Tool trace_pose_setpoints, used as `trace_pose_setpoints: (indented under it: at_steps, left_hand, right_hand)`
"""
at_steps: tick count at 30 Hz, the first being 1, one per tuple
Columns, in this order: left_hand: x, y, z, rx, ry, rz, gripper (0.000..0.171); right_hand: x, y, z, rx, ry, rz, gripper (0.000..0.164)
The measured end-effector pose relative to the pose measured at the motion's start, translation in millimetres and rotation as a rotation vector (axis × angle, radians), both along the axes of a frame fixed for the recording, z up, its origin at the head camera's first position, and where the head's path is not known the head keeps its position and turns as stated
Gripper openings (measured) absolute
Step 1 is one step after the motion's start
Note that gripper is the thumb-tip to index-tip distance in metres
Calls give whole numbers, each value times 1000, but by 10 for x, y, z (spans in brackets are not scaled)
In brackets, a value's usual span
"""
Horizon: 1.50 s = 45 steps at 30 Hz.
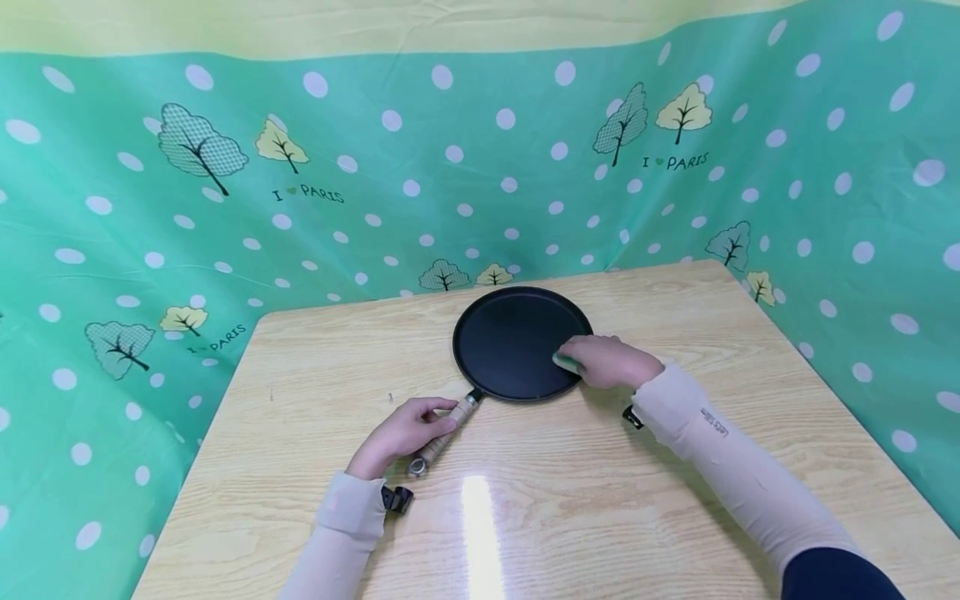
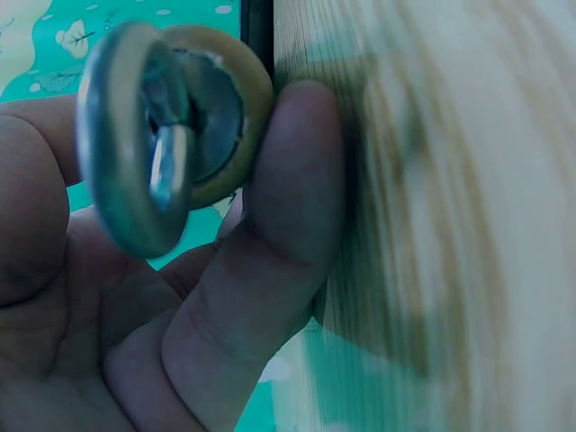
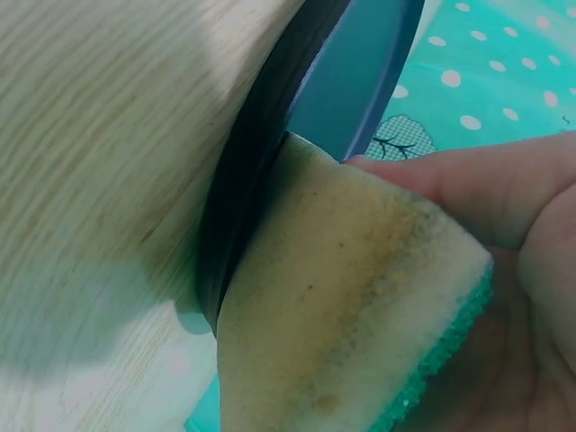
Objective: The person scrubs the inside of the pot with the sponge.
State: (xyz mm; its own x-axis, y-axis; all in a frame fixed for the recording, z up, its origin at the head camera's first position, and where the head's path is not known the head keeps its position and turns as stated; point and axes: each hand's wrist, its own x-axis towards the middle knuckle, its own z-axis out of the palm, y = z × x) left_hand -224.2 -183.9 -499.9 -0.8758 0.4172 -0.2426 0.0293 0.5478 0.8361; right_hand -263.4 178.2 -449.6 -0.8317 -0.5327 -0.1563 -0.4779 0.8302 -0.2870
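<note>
The left hand [image 1: 405, 433] is gripping the tan handle [image 1: 450, 427] of a crepe pan [image 1: 517, 342], its thumb and fingers lying on either side. The right hand [image 1: 607, 360] is pinching a sponge [image 3: 333, 297] at the pan's right side, near the front. The two hands are working well apart from each other. In the right wrist view, the sponge is showing a cream face with brown staining and a green scouring layer facing the palm; its near edge is meeting the pan's rim.

The pan is lying flat toward the back of the table, its round black cooking surface facing up inside a low rim. Its handle is slanting toward the person and to the left, with a metal hanging ring [image 2: 135, 144] ending it close by the left hand. Pale arm sleeves [image 1: 712, 450] are covering both forearms, a navy sleeve [image 1: 836, 575] is showing above the right one, and small black camera mounts [image 1: 397, 500] are sitting at the wrists.

Underneath, the wood-grain table [image 1: 315, 367] is reflecting a bright strip of light at the front. Around it, a green polka-dot curtain [image 1: 450, 217] is hanging, carrying printed trees and "PARIS" lettering beneath a yellow band.
</note>
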Motion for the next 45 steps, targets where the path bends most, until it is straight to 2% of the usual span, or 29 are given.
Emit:
trace_pose_setpoints:
  at_steps: [27,45]
  left_hand:
    - [-5,-8,-14,-4,2,6,40]
    - [-1,-4,0,-7,9,-6,40]
  right_hand:
    - [160,-60,57,10,-74,45,37]
    - [219,-49,53,-53,-24,145,37]
